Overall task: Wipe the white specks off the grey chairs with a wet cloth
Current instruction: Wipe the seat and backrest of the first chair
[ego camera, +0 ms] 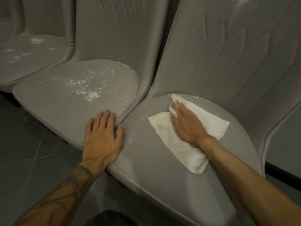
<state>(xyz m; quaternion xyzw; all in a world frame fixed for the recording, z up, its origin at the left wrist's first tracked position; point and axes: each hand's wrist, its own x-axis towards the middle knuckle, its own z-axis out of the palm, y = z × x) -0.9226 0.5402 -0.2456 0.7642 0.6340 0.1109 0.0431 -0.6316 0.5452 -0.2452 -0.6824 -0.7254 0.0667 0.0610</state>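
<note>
Three grey chairs stand side by side. On the right chair's seat (162,168) lies a white cloth (177,144), spread flat, and my right hand (187,124) presses on it with straight fingers. A few white specks (143,118) remain on that seat left of the cloth. The middle chair's seat (48,103) carries a dense patch of white specks (88,88). My left hand (101,137) rests flat where the middle and right seats meet, fingers straight. The left chair's seat (24,66) also shows white specks (36,40).
High grey padded backrests (228,54) rise behind the seats. A dark tiled floor (24,144) lies below at the left. Something dark (107,217) shows at the bottom edge. White marks (241,1) sit high on the right backrest.
</note>
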